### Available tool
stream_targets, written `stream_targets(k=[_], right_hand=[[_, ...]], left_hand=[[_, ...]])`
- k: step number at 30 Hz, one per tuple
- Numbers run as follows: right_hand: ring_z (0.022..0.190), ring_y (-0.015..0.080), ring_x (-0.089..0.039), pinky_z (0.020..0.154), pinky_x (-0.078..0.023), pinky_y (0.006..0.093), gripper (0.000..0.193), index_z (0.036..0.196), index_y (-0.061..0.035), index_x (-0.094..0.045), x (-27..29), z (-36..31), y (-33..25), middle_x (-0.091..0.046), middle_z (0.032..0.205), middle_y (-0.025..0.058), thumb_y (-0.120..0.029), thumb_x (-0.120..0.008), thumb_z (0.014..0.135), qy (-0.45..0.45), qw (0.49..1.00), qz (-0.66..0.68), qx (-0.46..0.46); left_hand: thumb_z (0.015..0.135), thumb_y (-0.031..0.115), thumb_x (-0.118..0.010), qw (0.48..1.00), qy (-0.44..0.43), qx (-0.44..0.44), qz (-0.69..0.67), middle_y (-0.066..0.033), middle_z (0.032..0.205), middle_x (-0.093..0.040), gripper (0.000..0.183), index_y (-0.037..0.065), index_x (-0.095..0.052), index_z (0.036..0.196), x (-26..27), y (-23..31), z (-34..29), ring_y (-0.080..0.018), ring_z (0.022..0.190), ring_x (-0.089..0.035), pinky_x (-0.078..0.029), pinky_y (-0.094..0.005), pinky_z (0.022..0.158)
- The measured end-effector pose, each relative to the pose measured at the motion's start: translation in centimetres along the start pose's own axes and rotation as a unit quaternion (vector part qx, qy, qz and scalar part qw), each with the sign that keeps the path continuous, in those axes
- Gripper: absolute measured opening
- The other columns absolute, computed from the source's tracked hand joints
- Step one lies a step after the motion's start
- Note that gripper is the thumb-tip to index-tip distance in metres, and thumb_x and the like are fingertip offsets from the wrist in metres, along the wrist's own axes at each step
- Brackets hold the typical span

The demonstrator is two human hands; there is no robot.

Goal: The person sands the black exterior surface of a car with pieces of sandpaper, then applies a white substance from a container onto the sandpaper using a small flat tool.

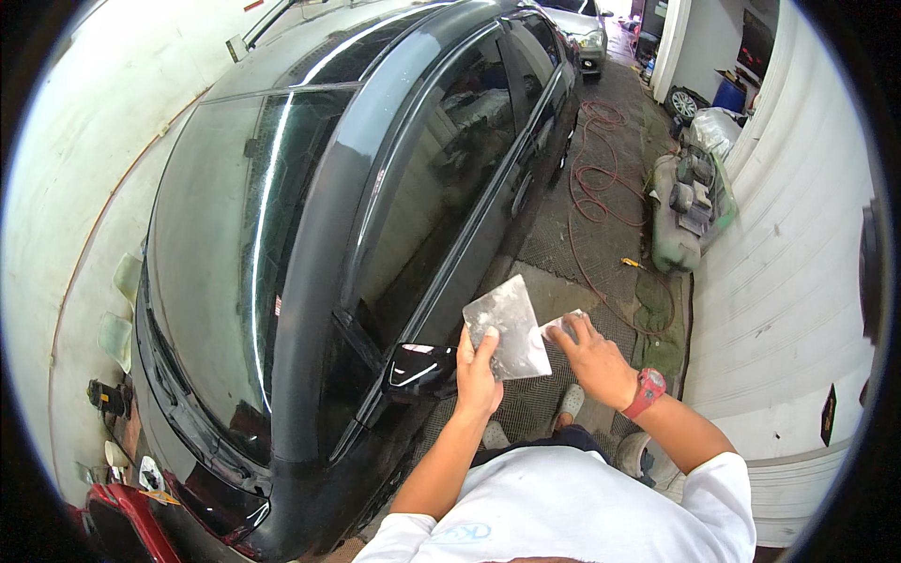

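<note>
On your left, the black car (pixel 540 178) has a long matte roof pillar (pixel 314 272) with a lighter grey patch (pixel 368 127) — that dull finish suggests surfacing is begun, with a final gloss still left. Next, your left hand (pixel 479 373) holds the flat, rectangular silvery plate (pixel 514 333) in front of you, thumb pressed on its face, the other fingers mostly hidden behind. Pale smears mark the plate, so work with it looks unfinished. Just right, your right hand (pixel 598 361) pinches a small, thin, pale blade (pixel 560 324) in bunched fingers — I can't tell whether it touches the plate; neither tool is on the car.
</note>
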State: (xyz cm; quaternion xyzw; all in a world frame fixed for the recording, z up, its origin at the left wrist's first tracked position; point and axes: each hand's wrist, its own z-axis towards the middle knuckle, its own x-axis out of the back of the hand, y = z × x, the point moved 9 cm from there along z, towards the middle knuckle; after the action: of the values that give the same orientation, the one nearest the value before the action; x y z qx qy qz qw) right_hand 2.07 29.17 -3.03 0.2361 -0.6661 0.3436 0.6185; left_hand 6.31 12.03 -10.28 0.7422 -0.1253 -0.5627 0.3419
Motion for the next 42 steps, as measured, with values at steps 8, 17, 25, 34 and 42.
stream_targets(k=[8,17,25,34,42], right_hand=[[0.128,0.0242,-0.065,0.110,-0.053,0.0426,0.053,0.153,-0.0027,-0.046,1.3,2.2,-0.7,-0.060,0.145,0.0113,0.006,-0.056,0.102,-0.032,0.831,0.555,0.001],[0.111,0.0147,-0.065,0.100,-0.052,0.0314,0.056,0.149,0.0066,-0.052,-1.0,3.3,6.5,-0.071,0.122,0.0084,-0.011,-0.070,0.098,-0.109,0.823,0.551,-0.081],[0.111,0.0136,-0.070,0.103,-0.054,0.0312,0.054,0.140,0.0007,-0.057,-4.7,5.8,18.4,-0.073,0.125,0.0036,-0.010,-0.083,0.094,-0.092,0.560,0.821,-0.069],[0.132,0.0422,-0.060,0.114,-0.048,0.0496,0.056,0.134,-0.0124,-0.068,8.4,8.8,23.2,-0.065,0.136,0.0167,0.008,-0.059,0.083,0.178,0.959,0.209,0.066],[0.144,0.0376,-0.050,0.125,-0.023,0.0721,0.058,0.130,-0.0245,-0.076,5.4,8.4,24.0,-0.062,0.143,0.0092,0.006,-0.064,0.082,0.069,0.963,0.099,0.240]], left_hand=[[0.108,0.016,-0.063,0.997,0.067,-0.028,-0.002,-0.0065,0.138,-0.064,0.046,0.005,-0.051,0.152,1.7,1.2,1.8,-0.0193,0.126,-0.061,-0.047,-0.0373,0.112],[0.110,0.018,-0.062,0.980,0.112,-0.155,0.062,-0.0080,0.139,-0.062,0.044,0.005,-0.051,0.150,-0.8,3.4,4.1,-0.0200,0.125,-0.060,-0.046,-0.0371,0.112],[0.105,0.016,-0.068,0.988,-0.023,0.153,0.023,-0.0056,0.143,-0.065,0.058,0.009,-0.049,0.159,-5.7,-7.7,6.5,-0.0187,0.129,-0.063,-0.050,-0.0393,0.112],[0.112,0.026,-0.060,0.940,0.000,-0.034,0.340,-0.0107,0.141,-0.065,0.049,0.003,-0.049,0.155,-12.5,-11.8,13.9,-0.0171,0.130,-0.057,-0.044,-0.0349,0.114],[0.111,0.020,-0.059,0.906,0.277,-0.224,0.229,-0.0113,0.140,-0.064,0.042,0.001,-0.052,0.148,-7.8,-11.5,14.2,-0.0191,0.127,-0.059,-0.046,-0.0354,0.110]])
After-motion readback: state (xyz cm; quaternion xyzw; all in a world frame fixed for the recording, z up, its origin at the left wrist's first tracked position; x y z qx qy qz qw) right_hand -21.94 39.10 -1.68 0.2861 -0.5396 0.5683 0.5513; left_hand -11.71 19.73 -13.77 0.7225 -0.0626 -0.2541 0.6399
